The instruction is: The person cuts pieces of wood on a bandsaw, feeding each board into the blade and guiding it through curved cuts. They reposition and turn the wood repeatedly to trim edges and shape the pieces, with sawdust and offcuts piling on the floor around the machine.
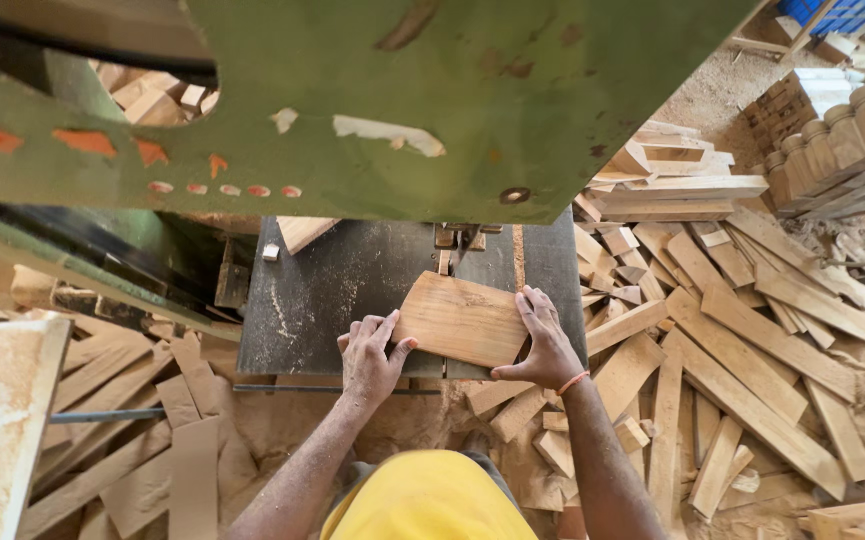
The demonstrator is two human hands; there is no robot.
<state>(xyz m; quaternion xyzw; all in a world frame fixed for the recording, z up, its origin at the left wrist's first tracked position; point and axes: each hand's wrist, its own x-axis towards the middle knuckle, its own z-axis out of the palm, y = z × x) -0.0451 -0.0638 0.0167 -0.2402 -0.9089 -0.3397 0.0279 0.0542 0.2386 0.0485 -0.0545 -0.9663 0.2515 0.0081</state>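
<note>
Head view, looking down on a saw station. At far left, loose wood offcuts [122, 440] lie scattered over the sawdust-covered floor, beside a pale plank [7, 400] standing at the frame edge. Above, the green machine housing [352, 100] — its paint chipped in orange and white patches — spans the upper half of the view. Below it lies the dark saw table [322, 290], dusted with sawdust. The left hand [370, 355] rests on the table with fingers spread, its thumb and fingertips pressed against the left edge of the wooden board [462, 320]. The board lies flat near the table's front edge, just before the blade guide [457, 238]. The right hand [542, 340] — an orange band at its wrist — lies flat on the board's right edge, fingers extended, pressing rather than clasping. At right, a heap of cut boards [742, 360] covers the floor; turned wooden balusters [842, 130] are stacked at upper right.
</note>
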